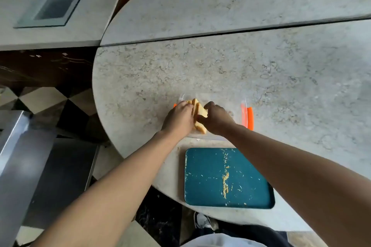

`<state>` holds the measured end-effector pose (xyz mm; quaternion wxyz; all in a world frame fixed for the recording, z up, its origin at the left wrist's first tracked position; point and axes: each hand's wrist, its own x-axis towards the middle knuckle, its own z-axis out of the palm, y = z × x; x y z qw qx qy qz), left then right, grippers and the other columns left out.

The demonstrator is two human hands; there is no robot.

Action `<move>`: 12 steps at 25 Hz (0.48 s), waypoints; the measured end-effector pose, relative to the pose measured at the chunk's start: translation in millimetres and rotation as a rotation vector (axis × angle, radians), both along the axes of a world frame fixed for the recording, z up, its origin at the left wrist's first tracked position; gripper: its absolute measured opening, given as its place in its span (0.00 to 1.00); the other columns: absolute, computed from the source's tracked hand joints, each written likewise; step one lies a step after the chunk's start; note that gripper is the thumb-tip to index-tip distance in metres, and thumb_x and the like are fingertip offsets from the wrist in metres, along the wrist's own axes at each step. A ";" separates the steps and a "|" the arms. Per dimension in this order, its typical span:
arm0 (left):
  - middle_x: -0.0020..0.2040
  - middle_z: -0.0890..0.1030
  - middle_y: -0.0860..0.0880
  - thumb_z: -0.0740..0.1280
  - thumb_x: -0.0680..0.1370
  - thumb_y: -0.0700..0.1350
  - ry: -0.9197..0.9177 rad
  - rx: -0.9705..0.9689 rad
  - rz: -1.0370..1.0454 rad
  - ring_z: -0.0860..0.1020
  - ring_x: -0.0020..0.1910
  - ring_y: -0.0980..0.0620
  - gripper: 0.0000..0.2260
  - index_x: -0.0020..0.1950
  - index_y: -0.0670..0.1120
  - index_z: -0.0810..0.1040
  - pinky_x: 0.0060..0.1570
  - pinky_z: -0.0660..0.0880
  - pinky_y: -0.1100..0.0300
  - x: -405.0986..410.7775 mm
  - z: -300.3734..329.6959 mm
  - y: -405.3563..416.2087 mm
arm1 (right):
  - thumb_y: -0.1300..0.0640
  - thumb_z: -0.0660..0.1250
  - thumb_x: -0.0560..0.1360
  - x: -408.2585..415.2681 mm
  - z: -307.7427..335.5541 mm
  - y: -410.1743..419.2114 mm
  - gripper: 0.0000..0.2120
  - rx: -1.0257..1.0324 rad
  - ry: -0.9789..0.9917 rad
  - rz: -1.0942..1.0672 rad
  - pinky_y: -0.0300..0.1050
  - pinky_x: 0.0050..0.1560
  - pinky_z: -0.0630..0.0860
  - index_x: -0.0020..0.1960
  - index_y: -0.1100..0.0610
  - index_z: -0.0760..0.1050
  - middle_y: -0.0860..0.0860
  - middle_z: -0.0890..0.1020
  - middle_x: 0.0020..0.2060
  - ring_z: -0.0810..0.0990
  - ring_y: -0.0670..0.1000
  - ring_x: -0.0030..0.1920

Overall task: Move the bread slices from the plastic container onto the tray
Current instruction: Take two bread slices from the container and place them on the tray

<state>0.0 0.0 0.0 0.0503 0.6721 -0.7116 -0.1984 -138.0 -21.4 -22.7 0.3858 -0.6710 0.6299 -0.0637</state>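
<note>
A clear plastic container (239, 99) with orange clips (250, 117) sits on the stone counter beyond the tray. Inside its left end stand several bread slices (197, 109), on edge and leaning. My left hand (178, 119) presses against the stack from the left, and my right hand (215, 118) grips it from the right, thumb low on the front slice. Both hands hold the slices between them. Nearer to me lies the teal tray (208, 182), flat, carrying only scattered crumbs.
The rounded marble counter (281, 78) extends far to the right and back. Its curved edge drops off at the left to a checkered floor (50, 98). A steel surface (18, 146) stands at the lower left. The tray's near corner sits close to the counter edge.
</note>
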 end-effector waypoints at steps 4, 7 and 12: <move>0.57 0.79 0.42 0.60 0.79 0.38 -0.094 0.015 0.073 0.79 0.53 0.39 0.10 0.55 0.39 0.79 0.50 0.77 0.48 -4.4 -8.0 -16.1 | 0.40 0.67 0.75 7.0 -13.9 -7.7 0.31 0.107 0.045 -0.023 0.56 0.56 0.76 0.68 0.59 0.65 0.61 0.77 0.62 0.77 0.63 0.60; 0.55 0.80 0.43 0.61 0.78 0.41 -0.221 0.026 -0.016 0.80 0.50 0.39 0.09 0.53 0.41 0.79 0.41 0.72 0.52 -5.2 -12.9 -21.9 | 0.39 0.67 0.74 6.9 -24.2 -13.2 0.32 0.128 0.062 -0.017 0.57 0.56 0.76 0.68 0.59 0.65 0.61 0.77 0.61 0.77 0.64 0.60; 0.54 0.81 0.43 0.61 0.78 0.40 -0.248 -0.003 -0.065 0.81 0.49 0.40 0.09 0.55 0.42 0.79 0.38 0.69 0.53 -8.9 -18.5 -22.0 | 0.42 0.69 0.74 3.4 -26.0 -15.2 0.33 0.144 0.003 -0.005 0.57 0.56 0.77 0.70 0.59 0.63 0.61 0.77 0.62 0.78 0.63 0.58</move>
